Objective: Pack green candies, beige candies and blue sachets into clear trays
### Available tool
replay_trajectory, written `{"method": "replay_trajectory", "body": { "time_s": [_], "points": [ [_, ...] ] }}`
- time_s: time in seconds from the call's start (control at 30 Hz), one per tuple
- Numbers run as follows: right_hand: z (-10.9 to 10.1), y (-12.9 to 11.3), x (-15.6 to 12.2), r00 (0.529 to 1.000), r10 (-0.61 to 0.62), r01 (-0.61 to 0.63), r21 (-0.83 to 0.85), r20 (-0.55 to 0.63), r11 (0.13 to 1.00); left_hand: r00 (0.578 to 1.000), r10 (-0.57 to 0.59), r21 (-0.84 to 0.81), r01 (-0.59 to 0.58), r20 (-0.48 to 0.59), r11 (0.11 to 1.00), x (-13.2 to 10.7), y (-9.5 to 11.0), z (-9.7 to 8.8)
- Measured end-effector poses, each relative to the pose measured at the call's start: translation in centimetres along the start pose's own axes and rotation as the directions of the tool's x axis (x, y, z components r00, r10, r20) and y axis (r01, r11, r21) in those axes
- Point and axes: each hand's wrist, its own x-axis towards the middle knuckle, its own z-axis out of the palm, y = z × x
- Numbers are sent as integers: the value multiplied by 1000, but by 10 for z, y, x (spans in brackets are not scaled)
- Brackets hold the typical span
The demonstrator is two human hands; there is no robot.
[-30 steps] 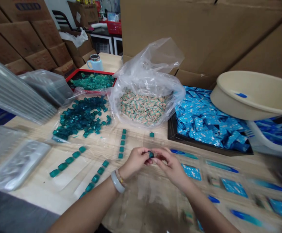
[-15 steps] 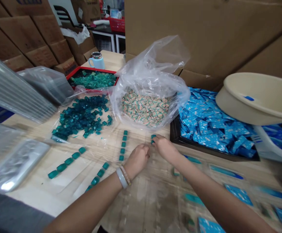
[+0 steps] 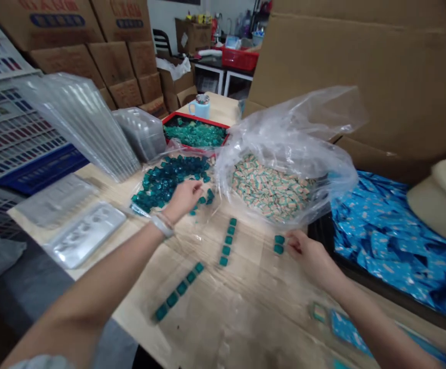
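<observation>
My left hand (image 3: 186,199), with a band and a beaded bracelet at the wrist, reaches over a pile of glossy teal cubes (image 3: 162,180) on clear plastic. Its fingers are drawn together at the pile's right side; what is between them is hidden. My right hand (image 3: 306,251) rests on the table, fingers curled, right beside two teal cubes (image 3: 279,248) standing one behind the other. I cannot make out anything in its fingers. Left of these runs a straight row of teal cubes (image 3: 228,240), and a slanted row (image 3: 182,288) lies nearer.
A clear bag (image 3: 241,148) of small striped packets stands behind my hands. Blue packets (image 3: 391,246) fill a dark tray at right, beside a cream basin (image 3: 441,195). Clear plastic trays (image 3: 88,233) lie at left. Further back are a red-rimmed tray (image 3: 228,138) and a light-blue mug (image 3: 200,108).
The view has turned left. My left hand has gone from mid-table to the teal pile. My right hand has drawn slightly off the short row, where two cubes now show.
</observation>
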Motion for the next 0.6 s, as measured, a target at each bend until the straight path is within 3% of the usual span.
{"method": "replay_trajectory", "body": {
  "time_s": [0.1, 0.17, 0.23, 0.3, 0.4, 0.5, 0.6],
  "points": [
    [2, -62, 49, 990, -140, 140, 30, -3, 990, 999, -45, 189, 45, -2, 981, 57, -27, -12],
    [15, -102, 91, 965, -261, 258, 68, 27, 964, 997, -70, 218, 64, 21, 974, 83, -30, 0],
    [34, -129, 131, 957, -287, 283, 98, 27, 954, 994, -98, 214, 86, 49, 973, 96, -32, 15],
    [53, -138, 160, 966, -258, 254, 143, 13, 957, 990, -110, 200, 91, 85, 976, 98, -38, 23],
    [80, -130, 184, 979, -203, 201, 233, -13, 952, 987, -75, 145, 54, 142, 988, 90, -53, 23],
    [101, -121, 190, 985, -161, 173, 360, -63, 917, 985, -53, 90, 38, 167, 995, 82, -62, 18],
    [110, -122, 189, 987, -125, 157, 442, -101, 883, 986, -62, 26, 59, 156, 998, 77, -53, 16]
  ]
}}
